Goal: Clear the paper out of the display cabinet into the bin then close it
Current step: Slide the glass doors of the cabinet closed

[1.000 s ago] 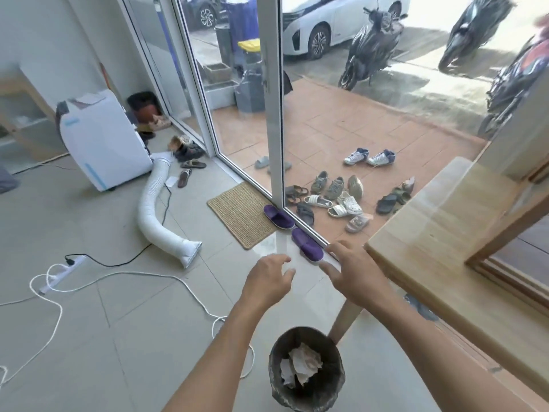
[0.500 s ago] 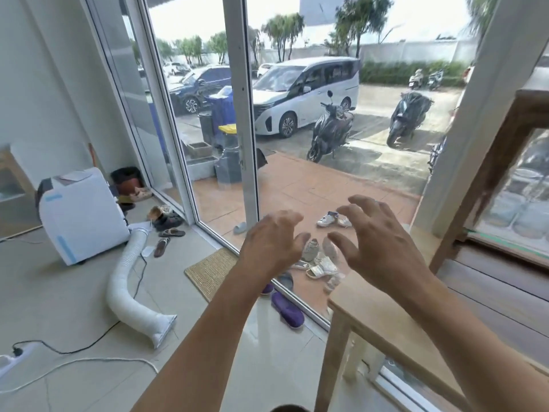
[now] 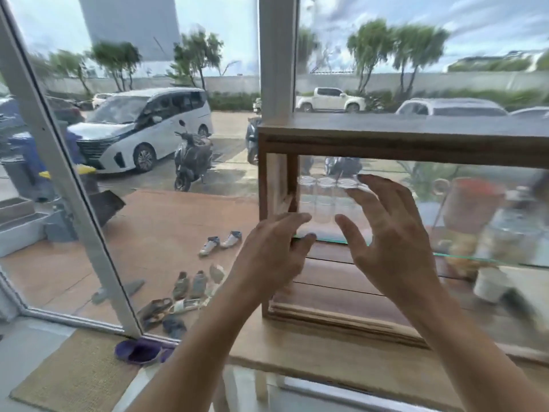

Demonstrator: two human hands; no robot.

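Left hand (image 3: 271,254) and right hand (image 3: 386,233), both spread and empty, hover at the display cabinet (image 3: 401,141) on the table (image 3: 312,361)

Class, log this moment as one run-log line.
left hand: empty, at wooden glass-fronted display cabinet left edge | right hand: open, spread before glass | paper: none visible
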